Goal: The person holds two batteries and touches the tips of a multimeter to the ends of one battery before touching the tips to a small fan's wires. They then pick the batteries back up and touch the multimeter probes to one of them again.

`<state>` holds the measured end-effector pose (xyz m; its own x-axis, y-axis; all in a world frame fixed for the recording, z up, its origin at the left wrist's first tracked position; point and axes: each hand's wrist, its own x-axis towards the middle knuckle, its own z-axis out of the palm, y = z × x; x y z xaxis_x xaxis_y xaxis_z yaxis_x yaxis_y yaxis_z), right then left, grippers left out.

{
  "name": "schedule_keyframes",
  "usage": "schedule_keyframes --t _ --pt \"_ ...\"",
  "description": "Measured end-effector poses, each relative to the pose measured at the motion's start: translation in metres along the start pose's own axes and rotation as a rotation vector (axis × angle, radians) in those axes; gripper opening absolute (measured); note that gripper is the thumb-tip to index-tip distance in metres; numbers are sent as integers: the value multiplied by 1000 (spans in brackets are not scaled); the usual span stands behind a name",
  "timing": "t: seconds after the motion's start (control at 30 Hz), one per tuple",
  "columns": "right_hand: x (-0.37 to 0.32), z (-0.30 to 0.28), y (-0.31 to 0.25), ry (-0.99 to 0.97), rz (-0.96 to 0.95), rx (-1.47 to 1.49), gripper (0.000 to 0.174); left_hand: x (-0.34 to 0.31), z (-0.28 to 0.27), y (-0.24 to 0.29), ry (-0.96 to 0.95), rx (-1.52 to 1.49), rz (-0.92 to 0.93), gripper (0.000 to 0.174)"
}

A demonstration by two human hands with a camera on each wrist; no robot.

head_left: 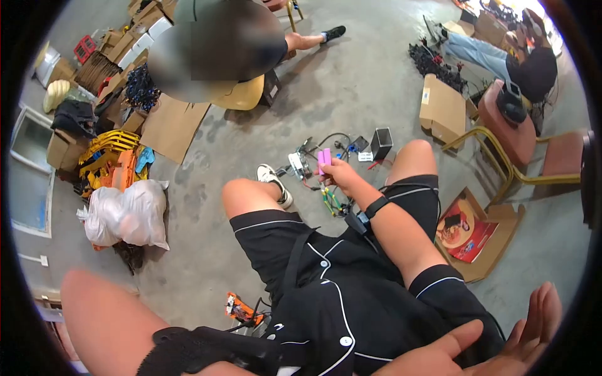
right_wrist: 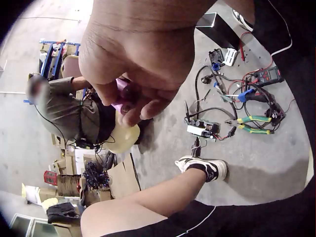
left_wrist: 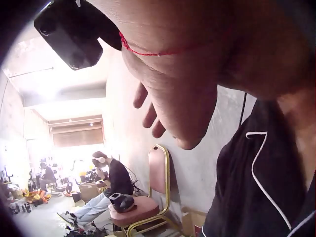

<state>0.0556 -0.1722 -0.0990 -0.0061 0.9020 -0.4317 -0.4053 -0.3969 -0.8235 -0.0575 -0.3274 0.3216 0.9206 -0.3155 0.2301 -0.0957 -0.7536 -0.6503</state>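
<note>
My right hand [head_left: 339, 175] pinches two pink cylindrical battery cells [head_left: 324, 161] side by side, raised over the floor between my legs. In the right wrist view the fingers of that hand [right_wrist: 140, 64] curl round the pink cells [right_wrist: 120, 88] and partly hide them. My left arm crosses low in front of my body. At the lower right of the head view, the left hand [head_left: 473, 351] is held up with its fingers extended and nothing in it. The left wrist view shows this hand [left_wrist: 173, 98] from the wrist side, fingertips pointing down.
On the floor lie green-and-yellow pliers [right_wrist: 254, 119], a multimeter [right_wrist: 269, 75], a circuit board [right_wrist: 202, 129] and tangled cables. A black box [head_left: 381, 143] stands beside them. An open carton [head_left: 508, 241] and chairs [head_left: 555, 160] are at my right; white bags [head_left: 135, 213] lie left. Two people sit nearby.
</note>
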Motion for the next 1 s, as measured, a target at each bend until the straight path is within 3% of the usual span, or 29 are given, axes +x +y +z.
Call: schedule_keyframes --t 0.6,0.77,0.87,0.9,1.0 --pt "5 13 6 -86 55 -65 29 -8 28 32 71 13 -47 57" --pt "9 13 12 -88 66 -69 28 -16 42 15 -11 -4 -56 59" --pt "13 12 14 -99 73 -74 28 -17 54 1 129 -177 175 58" --pt "15 12 15 -89 76 -77 28 -20 45 9 32 -83 31 58" --pt "17 7 18 -68 102 -87 28 -17 48 37 -61 5 -139 57"
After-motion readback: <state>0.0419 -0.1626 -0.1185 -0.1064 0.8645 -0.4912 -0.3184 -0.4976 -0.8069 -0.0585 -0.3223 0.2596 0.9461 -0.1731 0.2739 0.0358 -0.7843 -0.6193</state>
